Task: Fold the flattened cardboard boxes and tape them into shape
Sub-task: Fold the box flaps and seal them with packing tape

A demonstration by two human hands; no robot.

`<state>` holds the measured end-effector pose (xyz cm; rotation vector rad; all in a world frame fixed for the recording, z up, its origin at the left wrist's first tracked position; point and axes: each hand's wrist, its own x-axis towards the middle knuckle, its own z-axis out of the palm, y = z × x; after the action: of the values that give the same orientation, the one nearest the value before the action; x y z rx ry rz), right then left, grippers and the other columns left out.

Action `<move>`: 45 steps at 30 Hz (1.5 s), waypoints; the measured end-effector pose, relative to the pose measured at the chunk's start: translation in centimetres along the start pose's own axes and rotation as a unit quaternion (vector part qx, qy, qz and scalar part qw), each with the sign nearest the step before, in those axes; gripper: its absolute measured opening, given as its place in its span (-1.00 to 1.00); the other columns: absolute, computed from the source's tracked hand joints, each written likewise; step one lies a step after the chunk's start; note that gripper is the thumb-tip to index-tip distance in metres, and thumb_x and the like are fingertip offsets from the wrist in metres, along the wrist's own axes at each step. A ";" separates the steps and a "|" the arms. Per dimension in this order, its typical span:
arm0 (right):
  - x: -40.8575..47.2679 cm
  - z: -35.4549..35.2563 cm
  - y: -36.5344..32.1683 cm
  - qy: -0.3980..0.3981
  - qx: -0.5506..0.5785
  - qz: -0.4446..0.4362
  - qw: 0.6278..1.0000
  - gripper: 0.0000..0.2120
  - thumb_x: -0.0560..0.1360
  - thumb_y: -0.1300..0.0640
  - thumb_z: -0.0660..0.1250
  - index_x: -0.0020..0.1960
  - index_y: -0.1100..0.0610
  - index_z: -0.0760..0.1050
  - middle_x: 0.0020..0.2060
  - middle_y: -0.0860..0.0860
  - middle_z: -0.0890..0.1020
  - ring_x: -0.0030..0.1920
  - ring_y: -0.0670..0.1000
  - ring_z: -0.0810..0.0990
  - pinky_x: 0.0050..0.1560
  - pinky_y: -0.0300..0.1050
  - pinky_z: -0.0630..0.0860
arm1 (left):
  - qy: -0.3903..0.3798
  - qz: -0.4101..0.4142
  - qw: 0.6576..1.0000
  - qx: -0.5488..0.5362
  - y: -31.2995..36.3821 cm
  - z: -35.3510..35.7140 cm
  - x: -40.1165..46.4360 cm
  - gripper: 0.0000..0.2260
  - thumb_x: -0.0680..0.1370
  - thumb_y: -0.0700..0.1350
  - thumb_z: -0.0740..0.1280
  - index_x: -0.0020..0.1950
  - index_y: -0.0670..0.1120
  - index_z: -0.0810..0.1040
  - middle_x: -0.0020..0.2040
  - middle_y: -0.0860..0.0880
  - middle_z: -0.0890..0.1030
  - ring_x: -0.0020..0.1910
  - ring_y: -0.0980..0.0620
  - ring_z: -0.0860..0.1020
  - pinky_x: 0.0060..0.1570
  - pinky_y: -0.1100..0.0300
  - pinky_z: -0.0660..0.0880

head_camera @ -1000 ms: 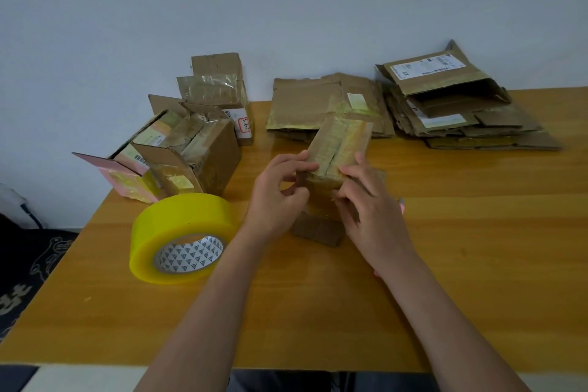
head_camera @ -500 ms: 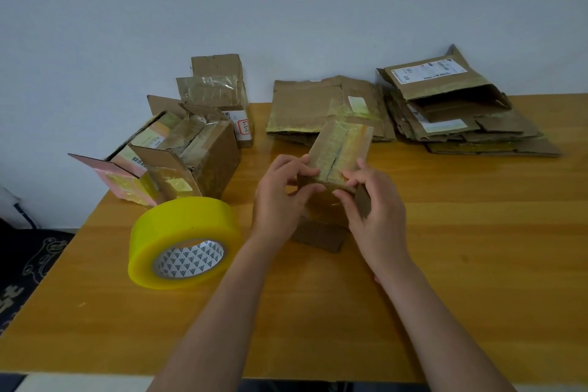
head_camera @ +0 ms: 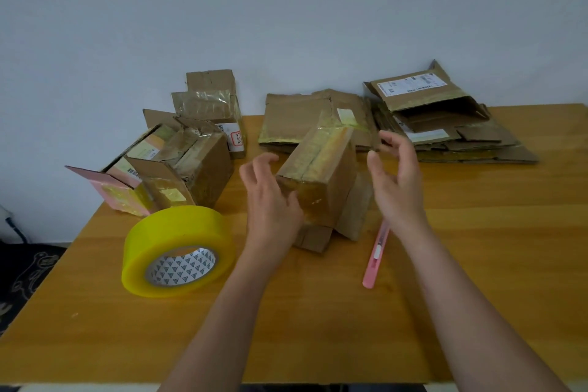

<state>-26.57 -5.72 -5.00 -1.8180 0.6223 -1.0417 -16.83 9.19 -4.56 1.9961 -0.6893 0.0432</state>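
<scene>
Boxes point(head_camera: 178, 162) already folded crowd the table's point(head_camera: 477, 264) left rear edge, the yellow tape roll point(head_camera: 178, 254) lies in front of them, and the near half of the tabletop is bare wood. Your left hand point(head_camera: 270, 200) is spread open against the left face of the taped box point(head_camera: 321, 181) standing at the centre. Your right hand point(head_camera: 397, 175) hovers open just to its right, not touching, above the pink cutter point(head_camera: 377, 254), with flattened boxes point(head_camera: 445, 124) stacked behind.

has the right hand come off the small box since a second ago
Yes. The right hand has let go and swung out to the right, open and clear of the small box, which stands on the table with the left hand against it.
</scene>
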 end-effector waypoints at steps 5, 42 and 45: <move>3.6 1.0 0.3 -0.105 0.032 0.123 0.986 -0.42 0.64 -0.13 0.13 0.59 -0.08 0.02 0.55 -0.13 0.16 0.52 -0.08 0.16 0.47 -0.03 0.18 | 0.035 -0.091 0.995 -0.012 1.1 0.5 -1.2 -0.75 0.62 -0.01 0.27 0.26 -0.04 0.40 0.19 0.03 0.42 -0.04 0.12 0.51 -0.16 0.35 0.43; -3.9 2.6 -1.7 0.024 -0.259 0.091 0.961 -0.18 0.33 -0.56 0.17 0.29 0.06 0.36 0.07 -0.07 0.46 0.03 -0.05 0.47 -0.08 -0.07 0.54 | 0.076 -0.120 0.984 -0.106 0.6 0.9 -1.5 -0.59 0.47 0.19 0.41 0.21 -0.02 0.51 0.04 0.09 0.60 0.03 0.09 0.58 -0.02 0.11 0.60; -3.9 2.9 -1.4 0.054 -0.268 0.090 0.958 -0.28 0.30 -0.48 0.32 0.18 0.06 0.37 -0.02 -0.09 0.42 -0.07 -0.07 0.45 -0.28 -0.22 0.37 | 0.092 -0.148 0.983 -0.063 0.9 0.9 -1.2 -0.59 0.40 0.18 0.49 0.10 0.04 0.44 -0.03 0.15 0.52 0.00 0.13 0.55 -0.14 0.25 0.53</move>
<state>-26.09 -0.76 -5.89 -2.1183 1.2059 -0.9072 -18.50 8.70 -4.72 1.9241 -0.2674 0.0053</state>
